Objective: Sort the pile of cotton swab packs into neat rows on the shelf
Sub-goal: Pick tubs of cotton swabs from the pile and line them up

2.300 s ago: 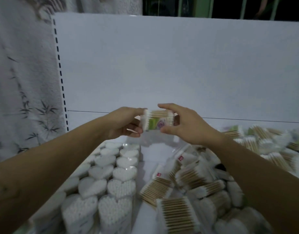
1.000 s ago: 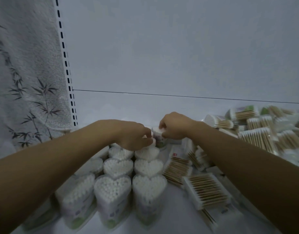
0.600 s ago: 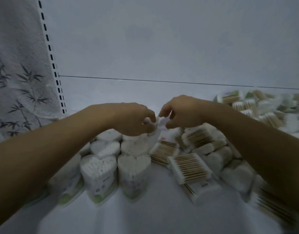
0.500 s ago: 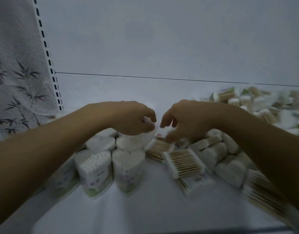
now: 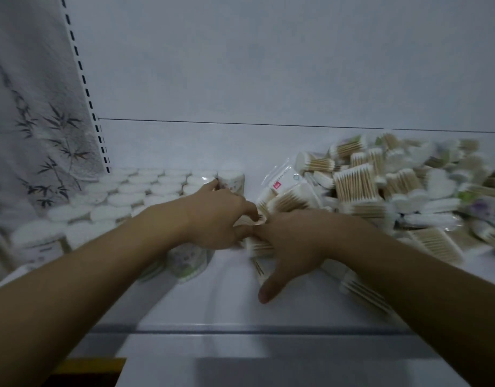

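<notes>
White shelf (image 5: 218, 300), holding neat rows of heart-shaped packs (image 5: 145, 188) at left and a loose pile of cotton swab packs (image 5: 385, 185) at right. Between them, left hand (image 5: 215, 216) and right hand (image 5: 291, 241) touching, fingers curled on one wooden-stick pack (image 5: 256, 243), right thumb splayed downward

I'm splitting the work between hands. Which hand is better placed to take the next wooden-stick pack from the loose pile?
The right hand. It already rests on the wooden-stick packs at the near edge of the loose pile, which spreads to its side. The left hand sits by the heart-shaped packs in rows.
</notes>
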The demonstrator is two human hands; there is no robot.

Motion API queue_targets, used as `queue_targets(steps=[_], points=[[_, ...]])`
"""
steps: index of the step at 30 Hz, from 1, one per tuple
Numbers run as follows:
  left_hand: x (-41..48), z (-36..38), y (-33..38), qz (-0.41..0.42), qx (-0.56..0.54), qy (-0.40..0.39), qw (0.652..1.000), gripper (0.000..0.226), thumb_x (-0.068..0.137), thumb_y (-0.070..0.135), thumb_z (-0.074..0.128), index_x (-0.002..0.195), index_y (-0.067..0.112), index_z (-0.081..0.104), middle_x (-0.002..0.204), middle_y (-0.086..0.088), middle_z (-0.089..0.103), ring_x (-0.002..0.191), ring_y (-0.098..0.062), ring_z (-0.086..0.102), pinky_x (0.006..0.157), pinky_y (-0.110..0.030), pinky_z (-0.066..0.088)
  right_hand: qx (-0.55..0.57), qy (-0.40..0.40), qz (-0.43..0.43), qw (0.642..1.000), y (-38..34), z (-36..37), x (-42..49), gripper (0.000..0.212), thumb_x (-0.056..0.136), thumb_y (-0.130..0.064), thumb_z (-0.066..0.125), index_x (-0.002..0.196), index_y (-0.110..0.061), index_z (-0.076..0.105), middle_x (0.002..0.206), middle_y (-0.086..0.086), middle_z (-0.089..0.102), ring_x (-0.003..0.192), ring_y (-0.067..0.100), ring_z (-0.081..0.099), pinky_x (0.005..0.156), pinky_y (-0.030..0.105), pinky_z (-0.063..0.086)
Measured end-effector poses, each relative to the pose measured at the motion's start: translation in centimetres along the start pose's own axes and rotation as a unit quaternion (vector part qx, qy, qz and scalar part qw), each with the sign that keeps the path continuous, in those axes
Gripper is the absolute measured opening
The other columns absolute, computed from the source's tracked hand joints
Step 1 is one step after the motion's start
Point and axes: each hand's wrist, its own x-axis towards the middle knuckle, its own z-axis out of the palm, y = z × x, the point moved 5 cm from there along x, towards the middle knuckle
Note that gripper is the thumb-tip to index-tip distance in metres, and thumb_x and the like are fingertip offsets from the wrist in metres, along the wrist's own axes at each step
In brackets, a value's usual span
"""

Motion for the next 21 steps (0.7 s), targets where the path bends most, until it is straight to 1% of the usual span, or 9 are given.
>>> queue_targets(steps=[3,5,7,9,12,15,16,18,21], points=[[-0.5,-0.2,0.4,-0.026,-0.016,0.013,0.999,0.035,0.101,0.041,0.040,0.134,0.034,0.048,0.133,0.009,0.057,0.131,-0.014,0.043,0.117,-0.041,0.008,-0.036,0.040,0.005,0.999,-0.4,0.3,0.2,0.086,0.070,-0.065,0.072,0.139,-0.023,0.043,0.127,0.004,0.058,0.111,0.025,0.057,0.088,0.033,0.045],[-0.9,-0.5,0.8,-0.041,-0.022,0.028,0.999,0.033,0.101,0.038,0.039,0.132,0.035,0.050,0.133,0.010,0.056,0.131,-0.014,0.042,0.118,-0.044,0.010,-0.034,0.100,-0.009,0.994,-0.4,-0.1,0.2,0.064,0.077,-0.053,0.068,0.130,-0.022,0.051,0.118,0.005,0.061,0.106,0.025,0.059,0.084,0.030,0.048],[-1.3,-1.1,1.0,-0.057,-0.036,0.059,0.996,0.032,0.101,0.033,0.039,0.131,0.033,0.051,0.133,0.009,0.056,0.127,-0.015,0.045,0.117,-0.044,0.015,-0.017,0.157,-0.010,0.987,-0.1,-0.7,-0.2,0.055,0.080,-0.042,0.064,0.129,-0.019,0.051,0.115,0.007,0.060,0.106,0.026,0.058,0.079,0.028,0.044],[-1.5,-1.9,1.0,-0.072,-0.042,0.102,0.991,0.033,0.101,0.027,0.039,0.132,0.030,0.049,0.131,0.009,0.057,0.123,-0.016,0.048,0.114,-0.044,0.019,0.005,0.194,0.000,0.981,0.4,-1.0,-0.5,0.063,0.083,-0.036,0.060,0.139,-0.015,0.039,0.117,0.009,0.060,0.109,0.028,0.057,0.077,0.029,0.039],[-1.7,-2.6,0.9,-0.093,-0.033,0.146,0.984,0.037,0.100,0.019,0.038,0.136,0.026,0.042,0.128,0.008,0.058,0.119,-0.017,0.050,0.110,-0.041,0.025,0.033,0.254,0.015,0.966,1.1,-1.0,-0.7,0.075,0.088,-0.033,0.055,0.149,-0.014,0.015,0.118,0.011,0.057,0.107,0.032,0.059,0.077,0.033,0.040],[-1.5,-2.4,1.0,-0.112,0.000,0.136,0.984,0.042,0.100,0.022,0.037,0.142,0.023,0.033,0.131,0.003,0.056,0.120,-0.020,0.050,0.108,-0.039,0.027,-0.007,0.242,0.021,0.970,0.9,0.3,-0.4,0.090,0.088,-0.023,0.056,0.153,-0.017,-0.005,0.125,0.011,0.047,0.108,0.032,0.056,0.076,0.036,0.042],[-1.5,-2.3,1.0,-0.118,0.012,0.127,0.985,0.043,0.100,0.023,0.037,0.143,0.023,0.031,0.133,0.001,0.055,0.119,-0.022,0.050,0.107,-0.039,0.028,-0.026,0.229,0.019,0.973,0.7,0.8,-0.3,0.093,0.086,-0.019,0.057,0.154,-0.018,-0.007,0.125,0.011,0.045,0.108,0.031,0.055,0.076,0.036,0.043],[-1.4,-2.5,0.8,-0.131,0.022,0.119,0.984,0.045,0.100,0.024,0.037,0.144,0.024,0.030,0.135,-0.001,0.053,0.120,-0.023,0.050,0.105,-0.039,0.029,-0.002,0.239,0.020,0.971,1.1,0.6,-0.6,0.088,0.085,-0.017,0.059,0.153,-0.016,0.003,0.123,0.010,0.047,0.106,0.031,0.057,0.076,0.036,0.045],[-1.0,-3.0,0.9,-0.141,0.025,0.134,0.981,0.048,0.102,0.032,0.032,0.148,0.022,0.024,0.138,-0.002,0.052,0.122,-0.025,0.050,0.105,-0.039,0.030,0.182,0.305,0.045,0.934,4.0,-1.7,-2.7,0.068,0.086,-0.028,0.064,0.141,-0.017,0.026,0.115,0.008,0.056,0.102,0.029,0.059,0.079,0.034,0.047]])
